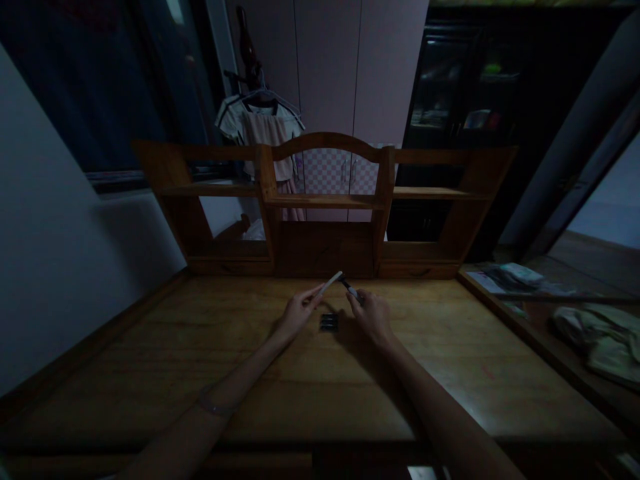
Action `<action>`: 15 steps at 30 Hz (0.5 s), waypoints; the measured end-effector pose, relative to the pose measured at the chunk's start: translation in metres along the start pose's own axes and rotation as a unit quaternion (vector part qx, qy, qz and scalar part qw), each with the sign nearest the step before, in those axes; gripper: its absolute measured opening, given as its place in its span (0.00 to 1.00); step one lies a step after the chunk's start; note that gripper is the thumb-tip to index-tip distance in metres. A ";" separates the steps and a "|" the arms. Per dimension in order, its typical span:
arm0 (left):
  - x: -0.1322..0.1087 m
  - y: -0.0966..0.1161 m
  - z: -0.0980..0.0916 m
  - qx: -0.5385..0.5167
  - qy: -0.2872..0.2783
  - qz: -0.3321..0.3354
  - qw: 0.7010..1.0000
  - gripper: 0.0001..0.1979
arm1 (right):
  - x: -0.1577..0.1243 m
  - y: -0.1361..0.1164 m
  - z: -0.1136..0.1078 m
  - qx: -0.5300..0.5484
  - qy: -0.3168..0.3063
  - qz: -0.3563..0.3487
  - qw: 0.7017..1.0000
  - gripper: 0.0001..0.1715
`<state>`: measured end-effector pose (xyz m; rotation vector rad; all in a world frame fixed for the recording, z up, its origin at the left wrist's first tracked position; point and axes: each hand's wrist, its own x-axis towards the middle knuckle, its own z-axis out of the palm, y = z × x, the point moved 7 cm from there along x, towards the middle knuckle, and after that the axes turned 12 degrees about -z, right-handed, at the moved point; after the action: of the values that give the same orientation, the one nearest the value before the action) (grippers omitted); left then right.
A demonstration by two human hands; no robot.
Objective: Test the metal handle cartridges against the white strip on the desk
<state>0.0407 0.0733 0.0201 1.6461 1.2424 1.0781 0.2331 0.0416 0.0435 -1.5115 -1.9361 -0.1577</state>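
My left hand (299,311) is closed round the lower end of a pale, thin flat strip (331,283), which slants up to the right. My right hand (370,312) is closed on a slim grey-and-black handled tool (351,288) that resembles a razor. Its dark head points up and left, close to the strip's upper tip; I cannot tell whether they touch. Between and just below my hands, a small dark object with three stacked bars (329,323) lies on the wooden desk (280,400). The room is dim, so fine details are lost.
A wooden shelf unit (325,201) with open compartments stands along the desk's back edge. At the left is a white wall (55,267). Right of the desk lie papers and plastic (515,277) and a pale cloth bundle (607,340). Clothes (265,130) hang behind the shelves.
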 end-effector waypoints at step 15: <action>-0.002 0.011 -0.002 -0.026 0.023 0.037 0.999 0.22 | 0.000 0.001 -0.005 -0.024 -0.006 0.022 0.999 0.24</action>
<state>0.0415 0.0689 0.0308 1.6475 1.1814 1.1907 0.2361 0.0398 0.0474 -1.5897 -1.9191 -0.1777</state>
